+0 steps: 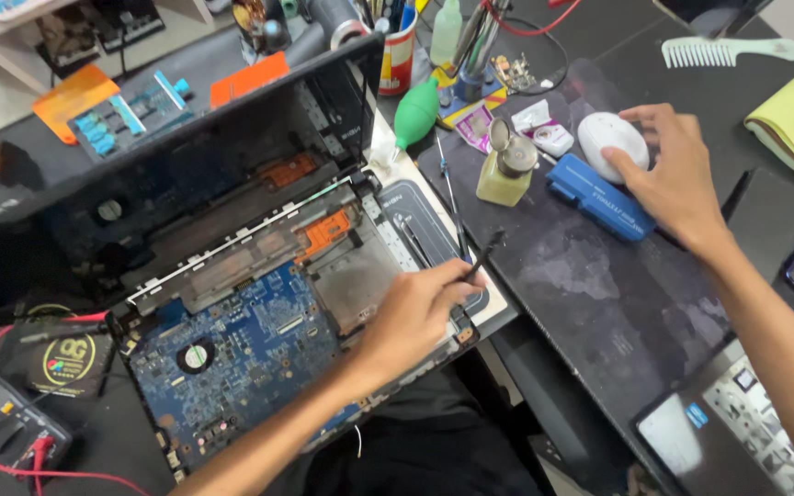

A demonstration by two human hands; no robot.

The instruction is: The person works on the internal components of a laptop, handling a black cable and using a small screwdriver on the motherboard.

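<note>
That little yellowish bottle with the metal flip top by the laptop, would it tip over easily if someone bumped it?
The bottle probably stands fairly firm: it looks squat, with a broad base. Its metal lid stands open, so a knock might spill any liquid. The right hand on the white case is close enough to brush it.

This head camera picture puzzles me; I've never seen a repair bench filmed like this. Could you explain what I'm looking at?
The camera sits on a person's head and looks down at their two bare hands. An opened laptop lies on a dark table, its blue circuit board exposed. The left hand rests on the laptop and holds a thin dark tool. The right hand touches a white oval object beside a blue bar-shaped case. Nearby are a small yellowish bottle, a green air blower and a comb.
</note>
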